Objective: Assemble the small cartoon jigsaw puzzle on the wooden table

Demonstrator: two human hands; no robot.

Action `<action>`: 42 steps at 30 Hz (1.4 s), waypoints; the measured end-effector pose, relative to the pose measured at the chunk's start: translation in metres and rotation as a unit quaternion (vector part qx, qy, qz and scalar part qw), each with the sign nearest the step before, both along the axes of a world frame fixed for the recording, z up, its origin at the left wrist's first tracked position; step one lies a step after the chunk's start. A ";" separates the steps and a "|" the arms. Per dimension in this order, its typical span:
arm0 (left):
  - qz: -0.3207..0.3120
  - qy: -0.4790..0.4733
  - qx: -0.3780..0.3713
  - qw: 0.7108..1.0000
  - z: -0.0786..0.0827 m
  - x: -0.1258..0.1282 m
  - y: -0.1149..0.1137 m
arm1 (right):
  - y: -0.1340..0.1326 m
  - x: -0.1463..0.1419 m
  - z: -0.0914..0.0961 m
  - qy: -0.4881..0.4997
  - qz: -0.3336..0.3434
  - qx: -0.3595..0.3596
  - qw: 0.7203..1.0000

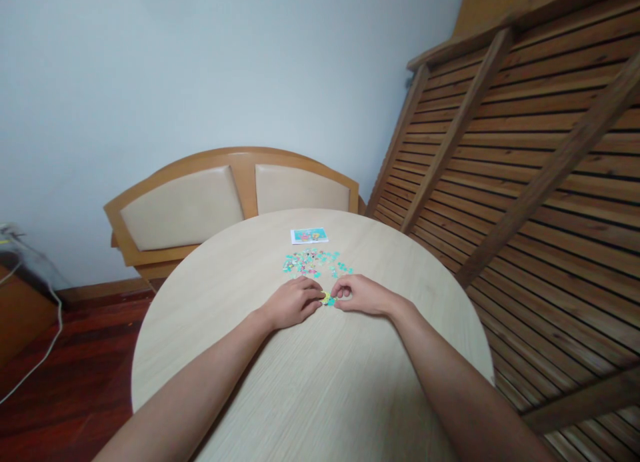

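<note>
Two bare hands at work on a round, pale wooden counter (300,395). The small yellow-and-teal patch of pieces (330,302) lies flat on the counter, between the fingertips of both hands. The left hand (294,301) rests at its left edge, fingers bent and low; the right hand (367,295) meets its right edge, thumb and fingers drawn close together. At this scale one cannot tell whether either grip is grasping a piece or merely touching it. Good handling here calls for light, steady pressure from the left fingers, while the right fingers align edges squarely and press straight down, without sliding the patch. Just beyond the hands lie many loose pieces (306,261), teal, pink and white; a stray knuckle could scatter the nearest. The hands themselves partly hide the patch. Farther back lies a picture card (309,236). Beyond the counter stands a padded seat back (183,209) against the wall (250,69); a slatted wooden panel (500,149) leans at the right.
</note>
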State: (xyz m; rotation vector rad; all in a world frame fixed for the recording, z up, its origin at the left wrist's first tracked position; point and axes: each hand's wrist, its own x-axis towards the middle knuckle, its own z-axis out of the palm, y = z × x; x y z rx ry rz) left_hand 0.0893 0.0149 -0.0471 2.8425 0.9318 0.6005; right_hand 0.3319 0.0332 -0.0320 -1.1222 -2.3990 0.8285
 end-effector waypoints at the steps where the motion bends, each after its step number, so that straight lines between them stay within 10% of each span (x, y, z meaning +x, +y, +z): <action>1: -0.001 -0.002 0.000 1.000 -0.001 0.000 0.000 | 0.000 0.001 0.000 0.000 0.000 0.000 1.000; 33: 0.007 -0.001 -0.003 1.000 0.002 0.001 -0.001 | 0.001 0.001 0.003 -0.009 0.017 0.016 1.000; 42: 0.099 0.025 -0.003 0.995 -0.004 -0.003 0.002 | 0.015 0.016 -0.011 -0.051 -0.034 0.157 0.986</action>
